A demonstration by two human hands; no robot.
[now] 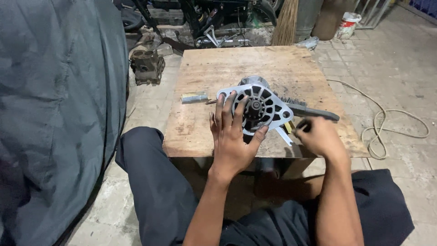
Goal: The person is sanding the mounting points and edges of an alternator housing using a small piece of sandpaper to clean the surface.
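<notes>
A grey metal motor with a slotted end plate and a central shaft lies on a low plywood table. My left hand rests flat on the plate's near left side, fingers spread over the slots and thumb against its lower edge. My right hand is closed around a small dark tool at the motor's right; the tool is mostly hidden by my fingers. A black brush lies just behind that hand, touching the motor's right side.
A small metal cylinder lies on the table left of the motor. A grey tarp covers something large at left. An engine block sits on the tiled floor, a cord coils at right, a motorcycle stands behind.
</notes>
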